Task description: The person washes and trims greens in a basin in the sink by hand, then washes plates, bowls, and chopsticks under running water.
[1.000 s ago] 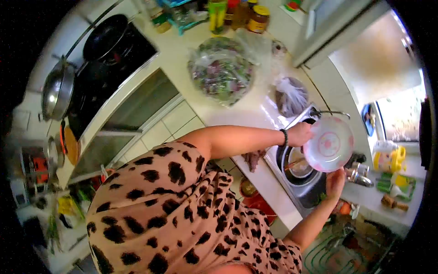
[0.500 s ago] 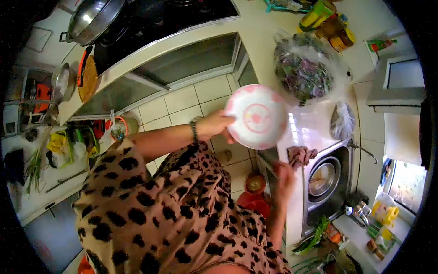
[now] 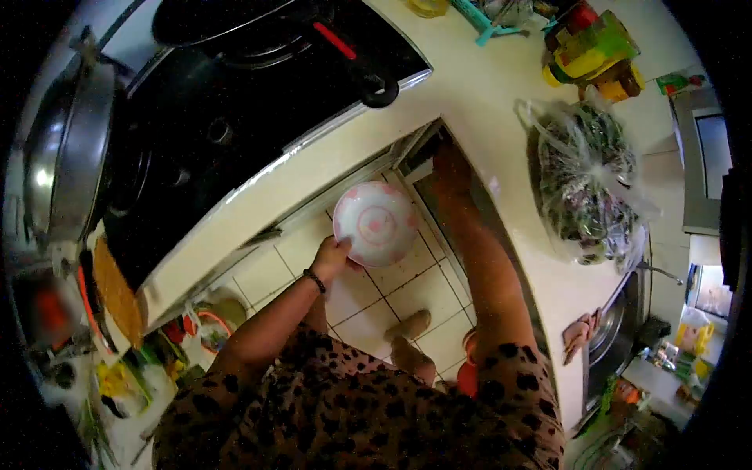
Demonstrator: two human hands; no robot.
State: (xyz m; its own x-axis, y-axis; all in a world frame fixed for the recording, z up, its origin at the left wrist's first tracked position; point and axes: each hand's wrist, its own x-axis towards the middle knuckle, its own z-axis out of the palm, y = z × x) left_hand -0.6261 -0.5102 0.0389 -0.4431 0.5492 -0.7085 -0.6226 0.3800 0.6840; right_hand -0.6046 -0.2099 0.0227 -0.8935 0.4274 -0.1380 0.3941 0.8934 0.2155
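My left hand (image 3: 335, 257) grips a white plate (image 3: 377, 223) with a pink pattern by its near rim, thumb on top. The plate is held over the tiled floor, below counter height. My right arm reaches forward along the counter front, and my right hand (image 3: 452, 168) is in shadow at the cabinet (image 3: 425, 155) under the counter corner. Its fingers are too dark to make out, and so is anything they may touch.
The black stove (image 3: 227, 129) carries a pan with a red-striped handle (image 3: 337, 43) and a large metal pot (image 3: 66, 157). To the right are a plastic bag of leafy greens (image 3: 591, 184), a brown cloth (image 3: 580, 337) and the sink (image 3: 619, 329). A wooden board (image 3: 117, 294) stands at left.
My view has shifted towards the stove. The plate in my left hand has moved left, away from the counter by the sink. My right hand has gone from beside the sink to the corner cabinet.
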